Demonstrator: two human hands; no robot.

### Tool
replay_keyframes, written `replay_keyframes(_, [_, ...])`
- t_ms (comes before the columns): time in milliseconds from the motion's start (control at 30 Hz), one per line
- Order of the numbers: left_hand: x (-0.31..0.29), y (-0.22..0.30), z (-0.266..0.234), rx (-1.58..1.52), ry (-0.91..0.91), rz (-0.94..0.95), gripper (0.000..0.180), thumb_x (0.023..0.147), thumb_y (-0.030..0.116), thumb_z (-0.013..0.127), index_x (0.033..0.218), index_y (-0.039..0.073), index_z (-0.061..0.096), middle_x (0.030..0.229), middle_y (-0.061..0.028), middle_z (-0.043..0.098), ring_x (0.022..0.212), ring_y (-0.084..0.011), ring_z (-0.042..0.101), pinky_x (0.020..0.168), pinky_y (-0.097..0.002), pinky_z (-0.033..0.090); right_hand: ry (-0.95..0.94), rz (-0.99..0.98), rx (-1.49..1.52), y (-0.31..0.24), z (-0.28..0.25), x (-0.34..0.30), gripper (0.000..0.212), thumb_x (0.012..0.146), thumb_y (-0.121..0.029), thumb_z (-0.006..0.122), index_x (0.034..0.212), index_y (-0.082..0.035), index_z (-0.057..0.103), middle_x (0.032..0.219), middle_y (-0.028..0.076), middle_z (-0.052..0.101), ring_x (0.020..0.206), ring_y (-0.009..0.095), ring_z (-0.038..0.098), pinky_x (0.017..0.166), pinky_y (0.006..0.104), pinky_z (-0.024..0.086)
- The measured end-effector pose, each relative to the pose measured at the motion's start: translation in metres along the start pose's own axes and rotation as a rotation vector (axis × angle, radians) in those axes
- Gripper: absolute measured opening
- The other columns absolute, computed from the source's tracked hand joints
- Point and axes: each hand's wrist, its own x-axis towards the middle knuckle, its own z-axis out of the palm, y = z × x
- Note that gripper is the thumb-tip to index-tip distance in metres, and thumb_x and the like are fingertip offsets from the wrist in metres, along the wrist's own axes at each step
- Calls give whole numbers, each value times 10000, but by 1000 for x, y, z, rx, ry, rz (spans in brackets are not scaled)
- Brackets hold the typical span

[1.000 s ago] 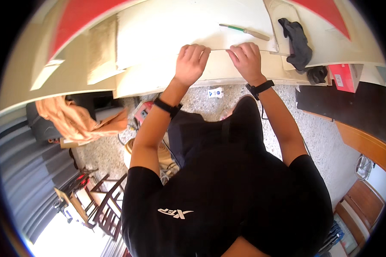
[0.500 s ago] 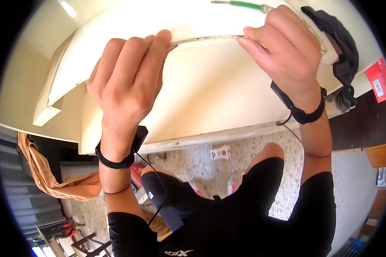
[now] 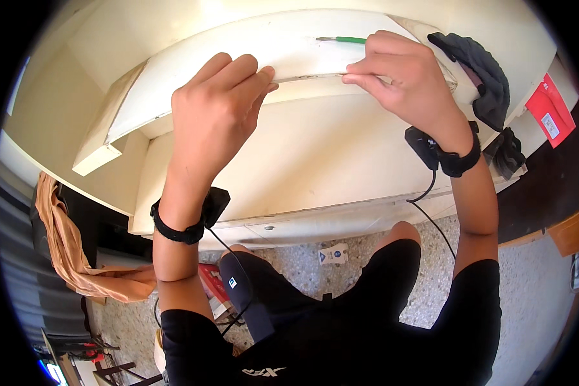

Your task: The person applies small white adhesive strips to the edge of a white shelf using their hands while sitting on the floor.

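Note:
Both hands are at the front edge of a white board (image 3: 264, 44), which lies like a raised shelf over a cream desk surface (image 3: 302, 148). My left hand (image 3: 222, 96) is closed, with fingers and thumb pinching that edge left of the middle. A short way to the right, my right hand (image 3: 402, 77) pinches the same edge between thumb and forefinger. Dark chipped marks run along the edge between the hands. A slim green tool (image 3: 349, 40) with a narrow grey tip lies on the board, its other end hidden behind my right hand.
Dark cloth (image 3: 473, 71) hangs at the board's right end, near a red packet (image 3: 552, 110). Black straps with cables circle both wrists. Brown fabric (image 3: 64, 251) drapes at the left. A small white packet (image 3: 333, 253) lies on the speckled floor.
The board and both hands now appear lower in the view, and more of the board's far side shows. Both hands still pinch the front edge.

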Motion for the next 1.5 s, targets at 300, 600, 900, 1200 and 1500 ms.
replay_keyframes(300, [9,-1,-11,-125,-142,-127,110,808,152,849,871,95,781,771,-11,620,721,-223,605,591,-379,488,-117,243,56,-13,1,5,151,884,-120,780,861,-9,681,839,113,632,796,311,632,716,404,507])
replay_keyframes(600, [9,-2,-4,-329,-145,-267,155,784,74,843,814,44,693,757,-62,635,717,-268,633,636,-415,516,-75,105,-157,-15,29,17,260,806,-102,815,895,-34,581,815,108,598,812,314,639,735,413,550])
replay_keyframes(900, [14,-5,19,-119,-128,-187,243,710,33,794,728,69,555,663,-58,574,587,-286,566,534,-397,456,59,26,-374,-8,56,15,332,703,-164,872,821,-69,576,709,59,570,722,233,649,559,380,549])
replay_keyframes(1200, [12,-8,30,-201,-61,-183,326,675,33,834,725,57,513,622,-67,510,543,-239,481,530,-354,416,41,33,-451,-10,56,16,164,736,-79,745,786,-47,593,683,89,616,684,253,689,577,372,578])
replay_keyframes(1500, [15,2,31,-68,-139,-200,348,698,14,768,717,62,424,639,-71,463,561,-279,439,514,-410,369,101,27,-370,-10,60,12,138,744,-87,714,740,-87,576,678,63,593,706,247,678,562,358,566])
